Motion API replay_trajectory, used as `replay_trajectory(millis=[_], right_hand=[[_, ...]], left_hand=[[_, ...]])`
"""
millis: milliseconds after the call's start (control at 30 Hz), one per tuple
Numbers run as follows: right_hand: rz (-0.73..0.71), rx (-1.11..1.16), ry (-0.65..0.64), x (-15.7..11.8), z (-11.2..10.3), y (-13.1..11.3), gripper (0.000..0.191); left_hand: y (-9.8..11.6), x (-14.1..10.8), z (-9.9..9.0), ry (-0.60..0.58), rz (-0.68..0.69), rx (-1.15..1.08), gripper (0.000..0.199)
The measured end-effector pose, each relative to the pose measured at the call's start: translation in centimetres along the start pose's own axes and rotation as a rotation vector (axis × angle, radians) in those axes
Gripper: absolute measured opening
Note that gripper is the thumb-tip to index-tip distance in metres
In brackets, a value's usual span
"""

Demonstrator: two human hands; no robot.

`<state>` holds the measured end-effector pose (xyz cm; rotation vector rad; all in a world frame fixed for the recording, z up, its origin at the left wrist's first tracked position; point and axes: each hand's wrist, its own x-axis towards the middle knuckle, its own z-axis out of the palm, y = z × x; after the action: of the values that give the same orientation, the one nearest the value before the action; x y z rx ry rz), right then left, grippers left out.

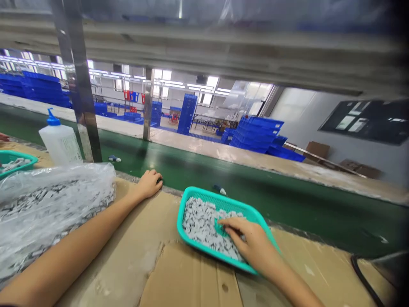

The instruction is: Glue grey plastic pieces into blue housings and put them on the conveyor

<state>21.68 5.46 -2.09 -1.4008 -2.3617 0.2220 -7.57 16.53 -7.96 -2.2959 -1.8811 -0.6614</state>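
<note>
A teal plastic basket (182, 230) holds many small grey pieces (200, 219), with a bare patch of its bottom showing near the middle. Over that patch reaches my right hand (251, 238), its thumb and forefinger slightly apart and nothing visible between them. My left hand (149, 183) rests at the edge of the green belt (179, 170), fingers curled down around something too hidden to make out, if anything. Beyond the basket, a small dark-and-white part (220, 189) lies on the belt; another (114, 158) lies farther left.
A clear plastic bag (64, 196) full of grey pieces lies at left, near a white bottle (60, 140) with a blue cap. Another teal basket (19, 164) is at the far left, beside part of another person's hand (4, 137). Metal posts stand along the belt.
</note>
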Motion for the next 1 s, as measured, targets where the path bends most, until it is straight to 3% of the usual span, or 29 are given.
replay_trajectory(millis=[233, 500, 767, 900, 1000], right_hand=[[0.004, -0.012, 0.082, 0.0, 0.1, 0.2, 0.024], [-0.095, -0.011, 0.176, -0.3, 0.1, 0.4, 0.026], [-0.092, 0.03, 0.136, -0.2, 0.2, 0.5, 0.027], [-0.113, 0.257, 0.158, -0.9, -1.6, -3.3, 0.022], [-0.286, 0.298, 0.216, -1.9, -4.8, -8.2, 0.02]], left_hand=[[-0.1, 0.1, 0.2, -0.008, 0.013, -0.018, 0.031], [0.1, -0.1, 0.0, -0.001, -0.011, -0.012, 0.035], [0.0, 0.0, 0.1, 0.006, -0.029, -0.026, 0.033], [-0.1, 0.0, 0.5, 0.016, -0.049, -0.041, 0.03], [0.3, 0.2, 0.3, 0.041, -0.047, -0.048, 0.027]])
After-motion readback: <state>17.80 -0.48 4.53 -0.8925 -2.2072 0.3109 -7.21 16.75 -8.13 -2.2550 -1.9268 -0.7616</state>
